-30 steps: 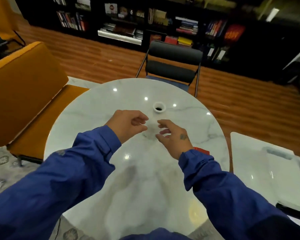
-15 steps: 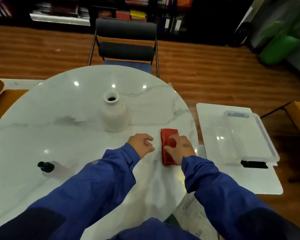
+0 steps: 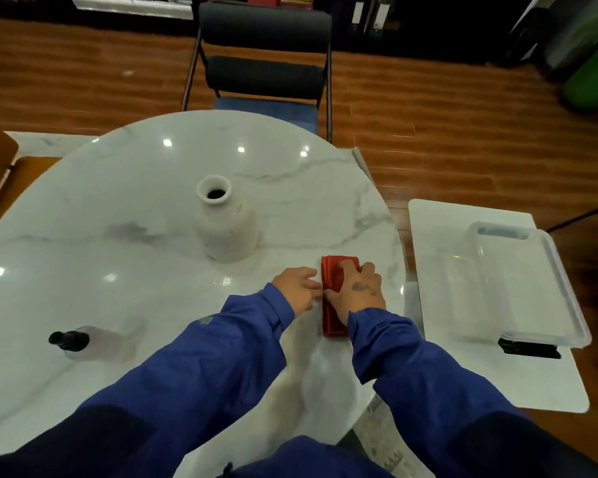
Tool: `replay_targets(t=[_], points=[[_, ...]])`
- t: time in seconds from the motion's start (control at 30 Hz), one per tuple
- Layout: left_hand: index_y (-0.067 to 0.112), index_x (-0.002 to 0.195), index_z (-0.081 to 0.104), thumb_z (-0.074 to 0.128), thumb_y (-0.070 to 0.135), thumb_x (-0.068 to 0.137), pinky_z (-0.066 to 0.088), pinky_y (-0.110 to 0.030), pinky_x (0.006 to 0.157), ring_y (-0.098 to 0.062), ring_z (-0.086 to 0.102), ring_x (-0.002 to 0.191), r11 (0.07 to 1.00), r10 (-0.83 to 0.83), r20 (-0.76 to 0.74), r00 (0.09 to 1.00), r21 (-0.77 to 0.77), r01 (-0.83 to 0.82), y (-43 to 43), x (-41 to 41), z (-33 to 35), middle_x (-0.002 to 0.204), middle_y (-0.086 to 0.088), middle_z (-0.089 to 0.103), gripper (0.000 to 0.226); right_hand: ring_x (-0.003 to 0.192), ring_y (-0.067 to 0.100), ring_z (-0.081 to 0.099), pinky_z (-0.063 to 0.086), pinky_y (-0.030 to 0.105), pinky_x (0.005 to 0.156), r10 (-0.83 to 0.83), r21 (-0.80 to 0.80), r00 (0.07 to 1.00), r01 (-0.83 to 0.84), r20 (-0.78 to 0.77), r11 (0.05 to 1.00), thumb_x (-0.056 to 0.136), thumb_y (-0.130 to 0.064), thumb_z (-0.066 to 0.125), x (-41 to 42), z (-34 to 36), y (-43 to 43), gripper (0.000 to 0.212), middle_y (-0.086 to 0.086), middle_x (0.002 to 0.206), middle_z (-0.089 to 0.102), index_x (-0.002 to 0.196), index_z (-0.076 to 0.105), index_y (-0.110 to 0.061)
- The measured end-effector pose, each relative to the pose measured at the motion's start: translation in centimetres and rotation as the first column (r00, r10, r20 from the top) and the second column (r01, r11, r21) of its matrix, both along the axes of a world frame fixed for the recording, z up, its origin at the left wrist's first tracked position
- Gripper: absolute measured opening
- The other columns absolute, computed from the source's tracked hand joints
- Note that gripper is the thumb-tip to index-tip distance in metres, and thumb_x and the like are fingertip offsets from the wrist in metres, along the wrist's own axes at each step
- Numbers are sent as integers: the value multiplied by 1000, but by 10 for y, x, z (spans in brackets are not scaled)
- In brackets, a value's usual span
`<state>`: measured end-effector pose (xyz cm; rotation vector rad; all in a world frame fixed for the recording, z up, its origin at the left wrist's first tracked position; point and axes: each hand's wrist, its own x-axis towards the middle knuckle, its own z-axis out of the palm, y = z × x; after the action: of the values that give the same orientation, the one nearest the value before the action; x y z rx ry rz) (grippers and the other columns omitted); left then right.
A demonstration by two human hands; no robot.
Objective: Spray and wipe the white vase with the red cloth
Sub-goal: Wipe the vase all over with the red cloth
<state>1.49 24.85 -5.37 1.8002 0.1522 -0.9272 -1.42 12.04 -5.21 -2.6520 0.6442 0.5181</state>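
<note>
While both hands work at the folded red cloth point(image 3: 339, 270) near the table's point(image 3: 118, 208) right edge, the right hand point(image 3: 358, 291) lies on it, fingers bent over the top. The left hand's point(image 3: 296, 288) fingertips meet its side edge; pinching or only touching, cannot tell. Cloth: soft, light, limp; best pinched through the whole fold. White vase point(image 3: 227, 225) upright just beyond, apart: likely smooth, breakable; steady at the neck.

Left hand point(image 3: 296, 288) moved right, now touching red cloth point(image 3: 332, 270) edge beside right hand point(image 3: 358, 291).
</note>
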Motion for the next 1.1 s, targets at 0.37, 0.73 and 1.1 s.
replay_targets(t=[0.37,0.73,1.1], points=[[10,117,61,65,8,84,55,-33,82,-25,67,98,961,277,77,958,-3,-278,65,9,24,102,-10,69,33,95,25,50,46,32,81,-6,251,997,-15,82,968,88,-23,63,35,4,-2,42,10,122,43,127,48,-19],[22,90,68,71,28,79,51,-23,69,-14,62,74,744,522,572,633,57,-666,141,38,77,80,4,67,12,95,18,60,51,28,80,-41,672,947,-195,318,715,84,-22,63,91,66,52,38,1,111,59,118,60,-37],[25,120,61,77,17,73,47,-32,93,-11,57,102,912,158,690,707,173,-373,137,74,79,114,11,61,50,102,15,49,37,22,89,85,609,921,-318,380,726,89,-19,59,86,67,84,48,1,122,45,132,53,-38]])
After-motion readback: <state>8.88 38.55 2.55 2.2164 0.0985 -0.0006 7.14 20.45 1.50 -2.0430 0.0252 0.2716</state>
